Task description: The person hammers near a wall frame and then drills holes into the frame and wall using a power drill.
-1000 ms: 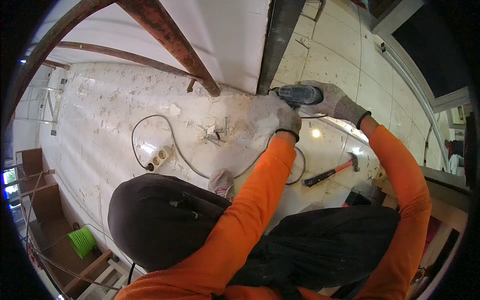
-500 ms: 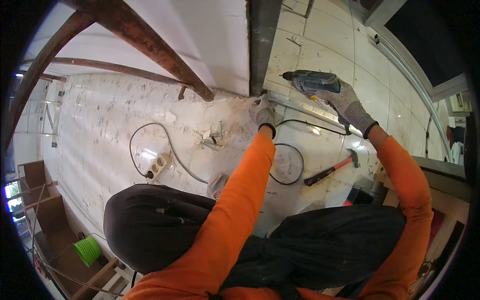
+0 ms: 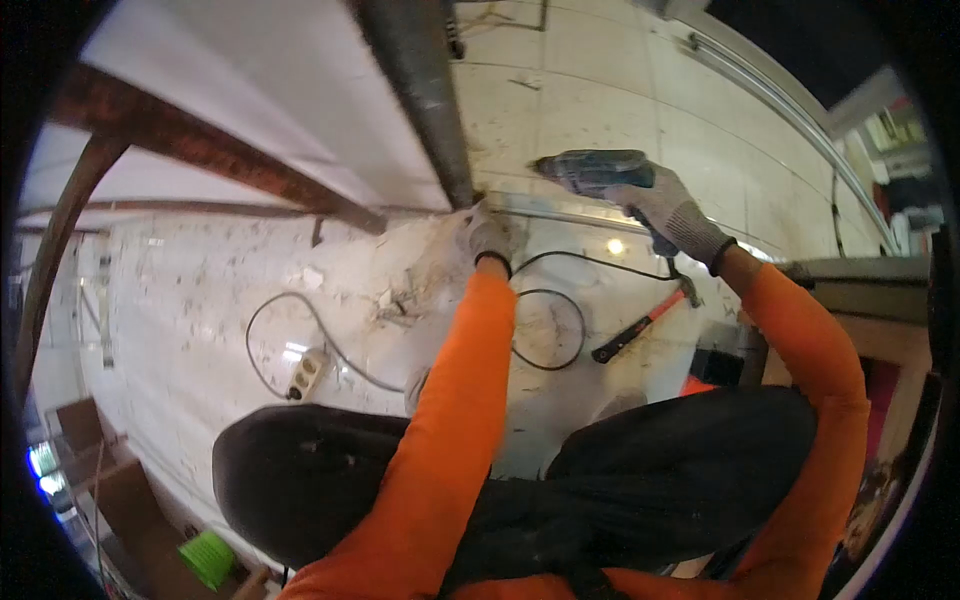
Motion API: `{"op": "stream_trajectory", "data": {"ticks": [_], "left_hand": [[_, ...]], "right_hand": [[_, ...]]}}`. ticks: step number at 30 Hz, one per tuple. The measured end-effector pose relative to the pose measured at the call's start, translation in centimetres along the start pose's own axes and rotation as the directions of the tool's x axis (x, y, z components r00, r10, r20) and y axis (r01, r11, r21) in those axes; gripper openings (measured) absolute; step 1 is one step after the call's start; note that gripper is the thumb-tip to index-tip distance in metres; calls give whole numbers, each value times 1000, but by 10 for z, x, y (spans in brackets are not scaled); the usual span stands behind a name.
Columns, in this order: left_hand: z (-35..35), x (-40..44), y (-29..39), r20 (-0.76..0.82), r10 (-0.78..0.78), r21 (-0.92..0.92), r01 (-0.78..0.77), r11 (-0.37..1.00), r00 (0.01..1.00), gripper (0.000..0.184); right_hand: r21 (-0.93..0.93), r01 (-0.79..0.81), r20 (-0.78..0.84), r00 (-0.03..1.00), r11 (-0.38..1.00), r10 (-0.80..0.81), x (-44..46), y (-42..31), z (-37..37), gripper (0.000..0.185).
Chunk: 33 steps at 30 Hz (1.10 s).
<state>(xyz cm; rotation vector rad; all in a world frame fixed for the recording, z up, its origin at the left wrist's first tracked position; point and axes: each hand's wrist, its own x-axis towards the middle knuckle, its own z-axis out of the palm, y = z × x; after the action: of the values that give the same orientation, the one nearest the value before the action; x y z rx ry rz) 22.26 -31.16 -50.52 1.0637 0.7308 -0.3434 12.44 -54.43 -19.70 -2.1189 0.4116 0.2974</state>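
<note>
My right hand [image 3: 672, 212], in a grey knitted glove, is wrapped around the handle of a blue-green power drill [image 3: 600, 174]. The drill is held above the tiled floor, its dark chuck pointing left. At the foot of a dark metal post [image 3: 425, 100] is my gloved left hand [image 3: 486, 236], its fingers bunched low beside the end of a metal rail [image 3: 560, 214]. Blur and the hand itself hide what the fingers hold, if anything. A black cable [image 3: 590, 258] runs from below the drill handle across to the left forearm.
A hammer [image 3: 645, 325] with a red and black handle lies before my right knee. Left of my left arm are a power strip [image 3: 306, 374], its grey cord, and a small pile of debris [image 3: 398, 303]. Rusty metal bars [image 3: 220, 145] slant across the upper left.
The view has tilted and shifted, so most of the scene sits further left. Both hands keep nearly the same places, the drill still in the right one.
</note>
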Motion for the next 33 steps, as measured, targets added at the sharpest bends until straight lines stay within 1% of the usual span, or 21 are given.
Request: {"op": "stream_trajectory", "data": {"ticks": [1, 2, 5, 7, 9, 10, 12, 13, 14, 15, 16, 18, 19, 21, 23, 24, 26, 27, 29, 30, 33], "left_hand": [[10, -45, 22, -83, -47, 23, 49, 999, 995, 45], [22, -82, 37, -168, -92, 51, 102, 993, 981, 47], [53, -135, 28, -59, -151, -75, 147, 986, 987, 60], [74, -158, 18, 271, -149, -213, 210, 954, 951, 69], [109, -199, 32, 505, -66, -401, 302, 865, 860, 71], [110, -212, 39, 644, -90, -349, 396, 849, 760, 66], [109, -205, 31, 645, -101, -252, 336, 908, 758, 61], [109, -201, 28, 648, -109, -197, 304, 932, 754, 60], [102, -201, 29, 757, -130, -129, 342, 931, 640, 57], [96, -200, 29, 783, -158, -94, 366, 926, 601, 57], [90, -199, 28, 806, -184, -61, 389, 919, 563, 57], [77, -193, 37, 796, -220, 18, 341, 940, 564, 57], [71, -189, 41, 758, -213, 46, 275, 960, 616, 59], [56, -178, 49, 672, -167, 99, 136, 986, 722, 63], [42, -169, 61, 646, -120, 87, 83, 993, 754, 63], [37, -164, 65, 628, -94, 79, 57, 995, 772, 63], [30, -145, 70, 633, -103, -10, 141, 990, 767, 62], [25, -140, 74, 635, -105, -55, 181, 982, 765, 62], [26, -146, 80, 621, -75, -8, 102, 995, 780, 61], [26, -149, 84, 607, -51, 10, 56, 998, 793, 60], [29, -153, 85, 623, -55, -3, 73, 997, 780, 59]], "right_hand": [[-22, -42, -3, 999, 999, 42, -11, -12, -3, 42], [-28, -2, 13, 1000, 1000, 2, -16, -10, -5, 42], [-37, 29, 38, 999, 999, -27, -40, -1, -8, 44], [174, -15, 64, 998, 985, 4, -68, -2, -5, 53], [193, 227, -78, 973, 954, -216, -75, 41, 15, 59], [189, 205, -112, 976, 960, -186, -90, 44, 19, 67], [245, 115, -201, 977, 963, -66, -117, 64, 42, 85], [321, 180, -197, 973, 930, -120, -121, 83, 52, 86], [316, 80, -162, 986, 945, -30, -140, 74, 51, 86], [315, -25, -129, 989, 949, 69, -161, 65, 49, 87], [311, 21, -159, 987, 950, 31, -178, 75, 44, 72], [173, -67, -316, 941, 983, 120, -205, 127, 34, 58], [105, -115, -387, 910, 988, 147, -221, 150, 26, 51], [-54, -334, -539, 803, 941, 254, -265, 174, 0, 33], [-148, -332, -653, 740, 932, 160, -303, 206, -6, 26], [-191, -410, -663, 724, 892, 191, -312, 226, -7, 25], [-270, -552, -680, 690, 789, 250, -323, 271, -1, 22], [-334, -529, -688, 702, 780, 182, -328, 295, 6, 22], [-469, -464, -683, 730, 751, 25, -323, 329, 17, 24], [-452, -454, -670, 741, 768, 44, -316, 322, 17, 29], [-418, -533, -632, 753, 736, 187, -300, 351, 21, 31]]}}
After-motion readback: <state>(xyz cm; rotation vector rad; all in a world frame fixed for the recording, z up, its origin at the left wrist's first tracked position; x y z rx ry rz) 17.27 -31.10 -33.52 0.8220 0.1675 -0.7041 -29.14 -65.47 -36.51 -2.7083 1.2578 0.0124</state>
